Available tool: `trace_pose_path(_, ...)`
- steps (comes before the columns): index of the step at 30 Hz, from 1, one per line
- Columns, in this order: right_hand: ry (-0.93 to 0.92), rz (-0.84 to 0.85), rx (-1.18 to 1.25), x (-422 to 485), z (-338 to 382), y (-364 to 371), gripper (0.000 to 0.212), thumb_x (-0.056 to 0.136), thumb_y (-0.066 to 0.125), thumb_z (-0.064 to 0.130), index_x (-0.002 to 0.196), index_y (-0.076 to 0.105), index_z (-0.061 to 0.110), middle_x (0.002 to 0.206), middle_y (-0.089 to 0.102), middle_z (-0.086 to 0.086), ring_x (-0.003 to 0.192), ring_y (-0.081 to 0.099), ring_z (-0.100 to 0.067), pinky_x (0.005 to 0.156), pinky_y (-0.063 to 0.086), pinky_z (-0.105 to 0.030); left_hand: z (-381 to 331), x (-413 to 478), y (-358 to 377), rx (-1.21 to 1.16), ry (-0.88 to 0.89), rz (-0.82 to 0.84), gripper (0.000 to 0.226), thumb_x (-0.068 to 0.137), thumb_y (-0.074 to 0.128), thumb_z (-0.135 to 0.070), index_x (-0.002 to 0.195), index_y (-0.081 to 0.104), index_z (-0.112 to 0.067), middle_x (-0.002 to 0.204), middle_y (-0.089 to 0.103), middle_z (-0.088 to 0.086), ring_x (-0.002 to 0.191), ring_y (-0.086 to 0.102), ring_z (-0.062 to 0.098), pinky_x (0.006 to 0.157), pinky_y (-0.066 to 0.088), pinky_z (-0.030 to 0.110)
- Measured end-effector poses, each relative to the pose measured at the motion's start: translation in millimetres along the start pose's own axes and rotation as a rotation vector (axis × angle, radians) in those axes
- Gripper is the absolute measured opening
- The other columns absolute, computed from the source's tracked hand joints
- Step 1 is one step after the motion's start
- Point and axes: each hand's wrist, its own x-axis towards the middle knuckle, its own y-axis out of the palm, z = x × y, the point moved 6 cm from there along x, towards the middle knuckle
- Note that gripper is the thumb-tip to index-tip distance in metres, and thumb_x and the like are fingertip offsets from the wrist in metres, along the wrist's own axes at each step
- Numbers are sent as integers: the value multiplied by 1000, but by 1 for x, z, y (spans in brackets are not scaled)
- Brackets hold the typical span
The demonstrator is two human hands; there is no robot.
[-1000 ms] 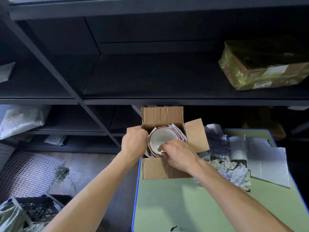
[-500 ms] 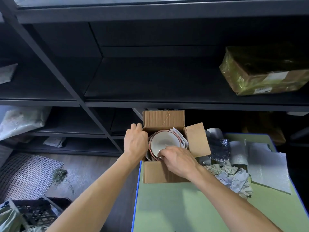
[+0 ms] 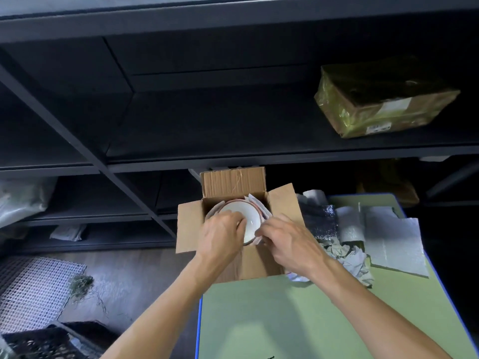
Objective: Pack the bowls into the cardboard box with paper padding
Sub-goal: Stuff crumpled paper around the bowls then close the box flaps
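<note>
An open cardboard box [image 3: 259, 263] stands at the far left corner of the green table [image 3: 285, 320]. Inside it sits a stack of white bowls with reddish rims; the top bowl [image 3: 250, 216] faces up. White paper padding [image 3: 261, 206] sticks up between the bowls and the right wall. My left hand [image 3: 220, 234] reaches into the box, fingers curled over the bowl's left rim. My right hand [image 3: 287, 242] pinches the bowl's right rim, beside the paper. The lower bowls are mostly hidden.
Crumpled paper [image 3: 347, 260] and foam sheets [image 3: 396, 242] lie on the table right of the box. Dark metal shelving rises behind, with a wrapped parcel [image 3: 383, 99] on it. A black crate [image 3: 39, 343] and white mesh mat [image 3: 31, 288] are on the floor at left.
My left hand left the box's left flap and came onto the bowl's left rim; the flap now lies folded outward. My right hand shifted from the near rim to the right rim.
</note>
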Motion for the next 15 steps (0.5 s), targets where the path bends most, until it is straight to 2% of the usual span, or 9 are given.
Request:
trace_pose_path(1, 17, -9, -16, -8, -6, -6, 29, 86, 55, 13, 108, 67, 29, 103, 61, 13, 106, 51, -15, 74, 48, -30, -16, -1, 6, -5, 29, 29, 31, 94, 44, -28, 68, 59, -19, 63, 58, -2, 65, 57, 23, 68, 50, 32)
trace_pose_path(3, 56, -52, -36, -27, -20, -21, 28, 83, 58, 10, 104, 67, 27, 97, 59, 13, 99, 50, -14, 72, 45, -27, -50, -1, 18, -21, 118, 53, 28, 96, 47, -31, 77, 63, -20, 71, 63, -2, 68, 59, 24, 57, 43, 36)
trace_pose_path(7, 172, -104, -74, -74, -62, -44, 16, 86, 58, 13, 97, 67, 21, 93, 59, 9, 91, 52, -18, 70, 41, -25, -121, -2, 41, -94, 306, 76, 26, 94, 41, -36, 86, 61, -21, 80, 64, -3, 73, 60, 23, 58, 46, 40)
trace_pose_path(10, 353, -78, -59, -114, -109, -45, 27, 88, 57, 12, 109, 69, 24, 101, 61, 8, 98, 56, -20, 72, 49, -33, -158, 4, 73, -100, 375, 168, 24, 95, 39, -35, 88, 58, -22, 80, 61, -3, 74, 60, 24, 62, 47, 42)
trace_pose_path(15, 810, 9, 13, -191, -202, -23, 35, 97, 51, 20, 130, 59, 26, 126, 59, 4, 120, 53, -21, 91, 48, -36, -212, 8, 129, -23, 452, 331, 19, 97, 44, -28, 96, 61, -20, 88, 59, 1, 83, 60, 27, 66, 49, 38)
